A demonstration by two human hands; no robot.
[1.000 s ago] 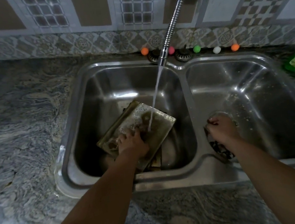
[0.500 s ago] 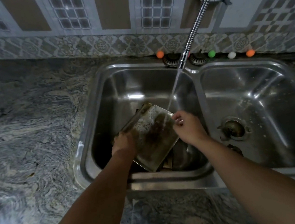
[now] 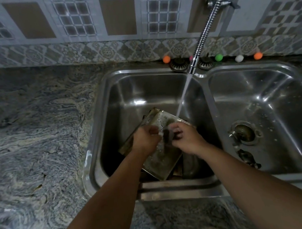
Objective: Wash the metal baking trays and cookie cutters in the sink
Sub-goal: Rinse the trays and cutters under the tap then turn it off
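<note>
Both my hands meet mid-frame over the tilted tray [image 3: 161, 162], its long axis running lower-right; left hand [image 3: 145, 140] and right hand [image 3: 184, 138] blur, so I cannot tell their hold.

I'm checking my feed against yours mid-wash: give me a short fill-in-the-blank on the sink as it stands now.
1. The baking tray lies tilted in the ____ basin of the sink.
2. Water from the faucet falls onto the tray's ____ corner.
3. Both the left hand and the right hand are over the ____.
4. The drain in the right basin is ____ by any hand.

Missing words: left; far; tray; untouched
</note>
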